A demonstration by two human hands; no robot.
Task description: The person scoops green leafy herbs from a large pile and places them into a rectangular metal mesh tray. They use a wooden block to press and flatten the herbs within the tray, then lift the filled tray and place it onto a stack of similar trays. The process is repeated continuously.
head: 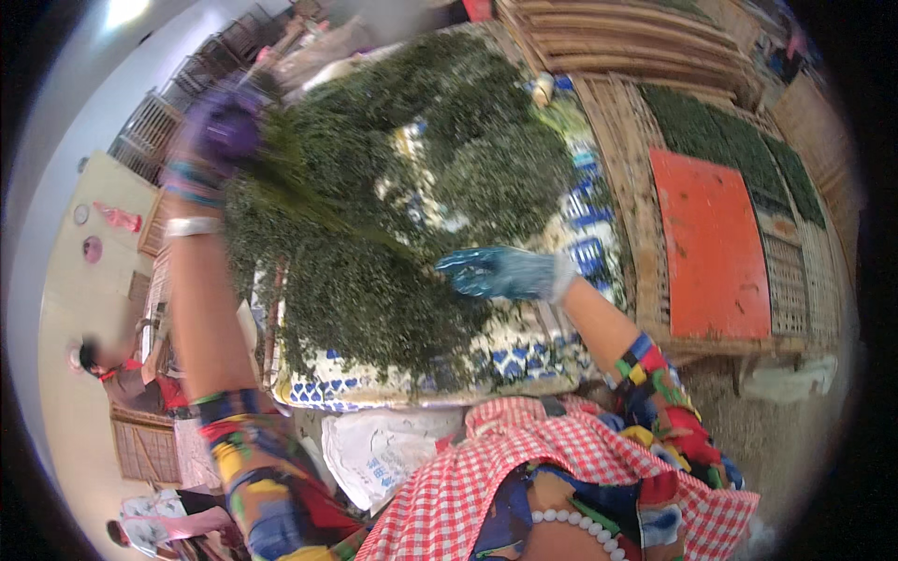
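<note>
Piles of dark green shredded plant matter (pixel 365 301) cover a table with a blue and white patterned cover (pixel 323 393). At the upper left is my left hand (pixel 228 130) in a purple glove, blurred, raised at the pile's left edge. A long green blurred bundle of stalks or leaves (pixel 302 203) runs from it down to the right; the fingers look closed around its end. My right hand (pixel 498 272) in a blue glove lies over the pile's lower right side, palm hidden, fingers pointing left near the bundle's lower end. Nothing is visibly held in it.
Right of the table, slatted bamboo racks (pixel 617 175) bear dark green sheets (pixel 736 147) and an orange-red board (pixel 712 245). More racks (pixel 631 42) are stacked behind. A white printed sack (pixel 386 449) lies at the near edge. Two people (pixel 140 386) (pixel 168 519) are at the left.
</note>
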